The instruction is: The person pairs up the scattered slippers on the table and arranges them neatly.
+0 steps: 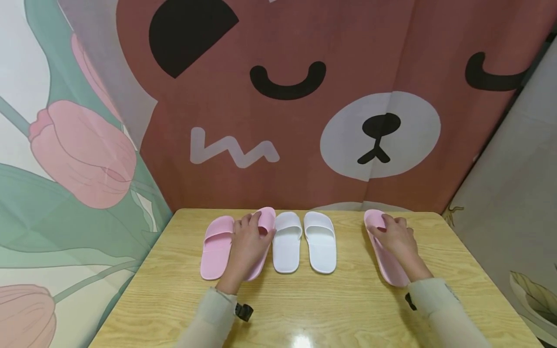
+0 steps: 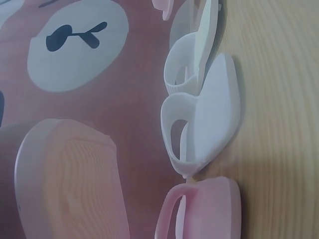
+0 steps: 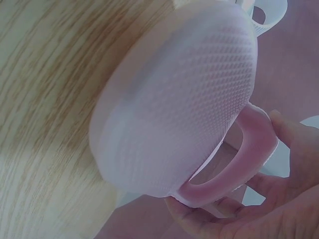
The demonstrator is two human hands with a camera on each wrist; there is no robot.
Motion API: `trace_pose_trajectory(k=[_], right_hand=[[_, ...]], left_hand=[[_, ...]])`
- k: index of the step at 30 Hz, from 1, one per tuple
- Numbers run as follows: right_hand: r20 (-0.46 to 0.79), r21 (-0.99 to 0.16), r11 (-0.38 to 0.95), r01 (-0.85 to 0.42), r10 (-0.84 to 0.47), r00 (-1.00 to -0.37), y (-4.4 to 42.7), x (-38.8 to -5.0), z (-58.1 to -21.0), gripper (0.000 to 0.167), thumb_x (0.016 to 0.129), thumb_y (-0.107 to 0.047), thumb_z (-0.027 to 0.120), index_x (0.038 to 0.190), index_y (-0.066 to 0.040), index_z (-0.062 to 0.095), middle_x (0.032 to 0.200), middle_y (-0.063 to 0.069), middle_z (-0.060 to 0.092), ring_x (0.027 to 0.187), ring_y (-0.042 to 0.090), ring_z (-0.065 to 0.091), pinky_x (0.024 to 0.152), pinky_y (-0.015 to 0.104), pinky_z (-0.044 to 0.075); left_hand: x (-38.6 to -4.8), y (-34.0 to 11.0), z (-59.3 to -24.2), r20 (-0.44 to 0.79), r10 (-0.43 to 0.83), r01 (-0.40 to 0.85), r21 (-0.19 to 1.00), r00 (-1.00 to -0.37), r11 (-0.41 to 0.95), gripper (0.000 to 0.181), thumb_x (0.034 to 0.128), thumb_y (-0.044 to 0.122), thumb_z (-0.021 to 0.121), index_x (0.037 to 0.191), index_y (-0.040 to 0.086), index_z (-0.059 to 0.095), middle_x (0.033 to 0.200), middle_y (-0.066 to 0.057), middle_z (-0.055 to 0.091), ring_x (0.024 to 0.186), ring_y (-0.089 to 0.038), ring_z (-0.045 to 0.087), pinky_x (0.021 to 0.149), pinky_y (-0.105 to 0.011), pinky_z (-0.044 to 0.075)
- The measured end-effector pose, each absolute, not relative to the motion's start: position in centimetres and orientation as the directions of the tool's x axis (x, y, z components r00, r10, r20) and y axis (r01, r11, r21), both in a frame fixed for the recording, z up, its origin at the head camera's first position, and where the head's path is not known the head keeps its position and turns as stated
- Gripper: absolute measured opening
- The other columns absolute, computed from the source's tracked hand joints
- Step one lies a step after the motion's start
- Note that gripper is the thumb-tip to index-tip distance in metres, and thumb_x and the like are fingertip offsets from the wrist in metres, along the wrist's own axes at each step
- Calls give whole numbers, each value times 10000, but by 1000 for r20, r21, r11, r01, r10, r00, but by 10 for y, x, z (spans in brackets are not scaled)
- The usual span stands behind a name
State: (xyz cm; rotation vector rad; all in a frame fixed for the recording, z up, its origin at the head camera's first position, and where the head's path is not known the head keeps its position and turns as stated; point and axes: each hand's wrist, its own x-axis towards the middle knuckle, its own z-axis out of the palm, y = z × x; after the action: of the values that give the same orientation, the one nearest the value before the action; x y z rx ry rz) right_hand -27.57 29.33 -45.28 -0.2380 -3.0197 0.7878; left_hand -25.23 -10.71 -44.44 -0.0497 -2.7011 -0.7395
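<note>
In the head view my left hand (image 1: 249, 241) grips a pink slipper (image 1: 268, 218) by its strap, thumb on the right side and fingers on the left. This slipper stands close beside a white slipper (image 1: 287, 251). Another pink slipper (image 1: 216, 251) lies just left of that hand. On the right, my right hand (image 1: 398, 239) grips a pink slipper (image 1: 391, 266) across its strap, toe pointing away. From the right wrist, the thumb and fingers (image 3: 286, 129) press the strap from opposite sides, and the slipper's textured footbed (image 3: 189, 99) faces the camera.
A second white slipper (image 1: 320, 246) lies right of the first. The wood-grain table (image 1: 330, 304) ends at a brown bear-print cloth (image 1: 296, 183). Flower-print cloth (image 1: 82, 154) hangs on the left. A large pale rounded shape (image 2: 75, 184) in the left wrist view is unclear.
</note>
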Motion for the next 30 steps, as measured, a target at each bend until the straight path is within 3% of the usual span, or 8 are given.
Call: trace_pose_trajectory(k=[30], right_hand=[[-21,-498,857,134,142,-990,293,-273,-453,867,978,-584,537,1567,-5,276,1462,417,237,1216,648,334,895,717,391]], left_hand=[[-254,-82,-447,336,-49,123,472,-941,873,712,875,512,732,1454,154,526,1383,-174,526,1275,-387,433,982,-630,356]])
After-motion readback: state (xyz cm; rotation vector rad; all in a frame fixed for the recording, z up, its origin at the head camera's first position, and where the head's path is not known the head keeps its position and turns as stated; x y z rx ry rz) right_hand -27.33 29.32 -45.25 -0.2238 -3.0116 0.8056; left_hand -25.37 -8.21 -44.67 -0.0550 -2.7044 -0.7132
